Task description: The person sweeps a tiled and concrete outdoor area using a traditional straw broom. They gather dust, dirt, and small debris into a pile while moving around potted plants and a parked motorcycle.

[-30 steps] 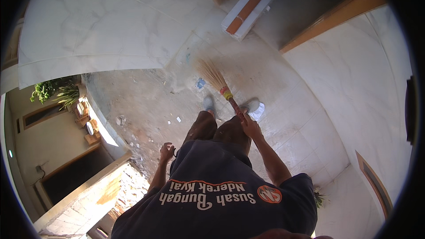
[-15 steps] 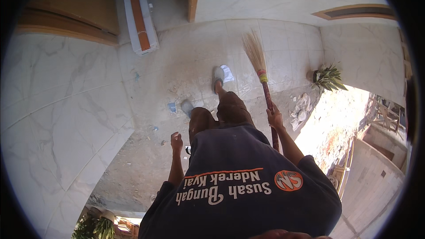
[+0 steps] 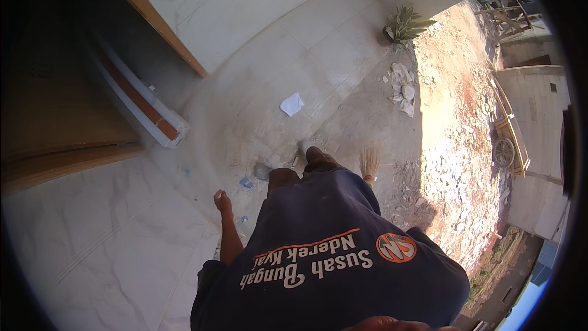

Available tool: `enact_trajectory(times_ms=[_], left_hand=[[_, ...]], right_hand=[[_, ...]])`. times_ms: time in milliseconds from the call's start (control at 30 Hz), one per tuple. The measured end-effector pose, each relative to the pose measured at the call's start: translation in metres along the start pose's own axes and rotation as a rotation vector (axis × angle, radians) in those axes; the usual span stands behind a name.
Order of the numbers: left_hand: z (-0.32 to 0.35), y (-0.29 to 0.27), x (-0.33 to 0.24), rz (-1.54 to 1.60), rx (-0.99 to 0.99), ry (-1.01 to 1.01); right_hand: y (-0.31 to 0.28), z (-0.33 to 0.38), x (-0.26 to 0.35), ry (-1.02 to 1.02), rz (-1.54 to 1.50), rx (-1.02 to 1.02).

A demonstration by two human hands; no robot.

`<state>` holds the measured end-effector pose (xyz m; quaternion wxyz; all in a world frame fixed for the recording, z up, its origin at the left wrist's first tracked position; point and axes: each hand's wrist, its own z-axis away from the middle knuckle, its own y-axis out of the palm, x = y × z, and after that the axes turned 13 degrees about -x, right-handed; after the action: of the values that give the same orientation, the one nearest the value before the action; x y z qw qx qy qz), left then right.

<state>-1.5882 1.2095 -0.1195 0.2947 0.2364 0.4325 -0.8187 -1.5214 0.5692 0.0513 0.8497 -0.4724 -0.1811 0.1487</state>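
Note:
My left hand (image 3: 223, 201) hangs at my left side above the dusty floor, its fingers curled in with nothing visible in them. It touches nothing. Past the right side of my dark shirt (image 3: 334, 208), the straw bristles of a broom (image 3: 369, 161) show, pointing away from me, with a bit of yellow and red binding below them. The rest of the broom and my right hand are hidden behind the shirt. In front of my feet a white sheet of paper (image 3: 292, 105) lies on the tiles.
Blue scraps (image 3: 246, 182) lie near my left foot. A long white box with brown tape (image 3: 156, 119) stands in the doorway at left. Ahead right are a potted plant (image 3: 404, 26) and whitish sacking (image 3: 402, 90). Sunlit rubble (image 3: 453, 147) and a wooden cart (image 3: 507, 147) lie to the right.
My body has turned to the right, bringing more of the rubble into view. The broom has come back close to my right side, and my right hand has gone out of sight behind the shirt.

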Motion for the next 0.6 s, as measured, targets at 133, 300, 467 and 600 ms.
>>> enact_trajectory(times_ms=[133, 300, 467, 600], left_hand=[[0.046, 0.045, -0.040, -0.059, 0.061, 0.060], [0.152, 0.090, -0.071, -0.346, 0.105, 0.273], [0.248, 0.150, -0.073, -0.347, -0.026, 0.272], [0.349, 0.221, -0.069, -0.311, -0.098, 0.305]], right_hand=[[-0.019, -0.023, -0.033, -0.030, 0.001, -0.063], [-0.044, -0.113, -0.007, -0.281, 0.009, -0.152], [-0.107, -0.272, 0.134, -0.492, -0.149, -0.038], [-0.147, -0.419, 0.270, -0.620, -0.165, 0.127]])
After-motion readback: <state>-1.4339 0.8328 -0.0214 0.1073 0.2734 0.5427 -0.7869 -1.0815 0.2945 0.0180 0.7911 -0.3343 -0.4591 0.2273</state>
